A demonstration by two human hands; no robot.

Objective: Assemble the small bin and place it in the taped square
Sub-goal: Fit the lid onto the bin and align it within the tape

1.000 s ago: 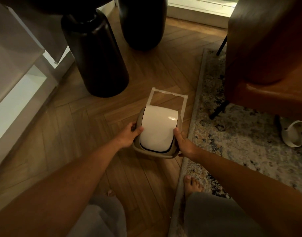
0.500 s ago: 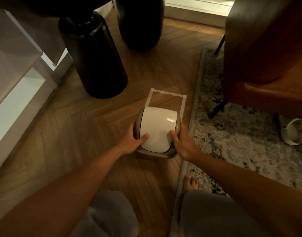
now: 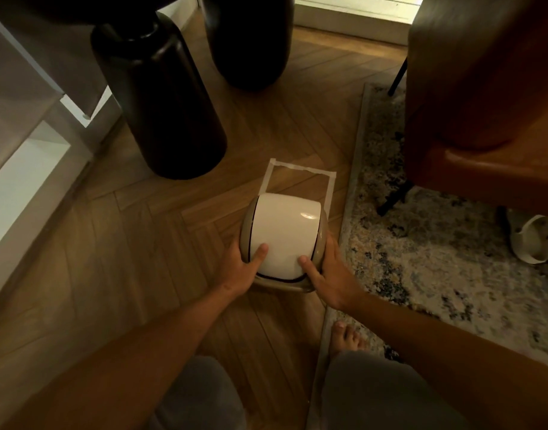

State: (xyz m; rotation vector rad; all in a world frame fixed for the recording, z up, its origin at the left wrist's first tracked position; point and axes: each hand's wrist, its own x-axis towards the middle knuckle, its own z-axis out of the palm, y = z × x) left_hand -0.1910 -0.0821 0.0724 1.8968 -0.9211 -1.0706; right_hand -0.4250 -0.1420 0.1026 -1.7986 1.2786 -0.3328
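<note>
At the left a dark pedestal base (image 3: 161,113) stands on the herringbone floor (image 3: 111,243). The left hand (image 3: 240,268) clasps the small bin's (image 3: 282,243) left flank, thumb on its white swing lid (image 3: 282,231); the right hand (image 3: 331,274) clasps the opposite flank likewise. The bin covers the near edge of the taped square (image 3: 300,169), not clearly inside. It looks light, rigid and glossy, likely slippery; the lid probably pivots, so holding the beige collar seems safer. A patterned rug (image 3: 452,259) lies just right
</note>
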